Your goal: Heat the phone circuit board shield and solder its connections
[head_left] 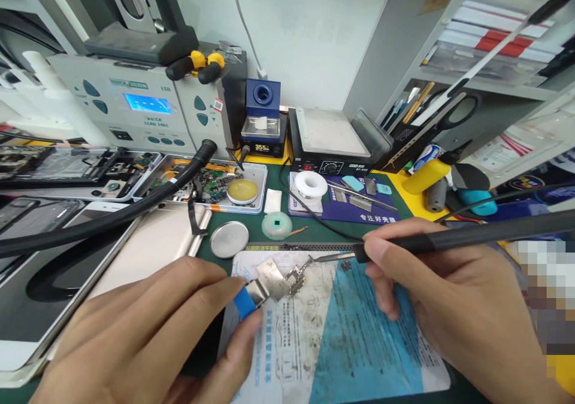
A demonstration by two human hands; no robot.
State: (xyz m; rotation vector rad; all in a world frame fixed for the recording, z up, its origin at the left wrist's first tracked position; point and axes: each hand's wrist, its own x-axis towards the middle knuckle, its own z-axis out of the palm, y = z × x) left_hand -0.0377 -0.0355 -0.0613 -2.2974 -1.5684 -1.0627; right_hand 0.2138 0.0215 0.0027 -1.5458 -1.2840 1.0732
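My left hand (157,326) pinches a small clamp (251,299) with a blue end and metal jaws between thumb and fingers. A shiny metal plate (273,278) sticks out of the clamp, and a small circuit board (296,279) continues beyond it. My right hand (453,296) grips the black handle of a soldering iron (404,247) like a pen. The iron's tip reaches the far end of the board; whether it touches is too small to tell. Beneath both hands lies a stained white and blue work sheet (359,332), with a small dark bit (345,266) on it.
Behind the sheet are a green wick spool (277,225), a round metal lid (229,239), a solder roll (311,184) and a tray of parts (256,173). A black hose (166,194) crosses the left side. A soldering station (263,146) and a heating plate (332,131) stand behind.
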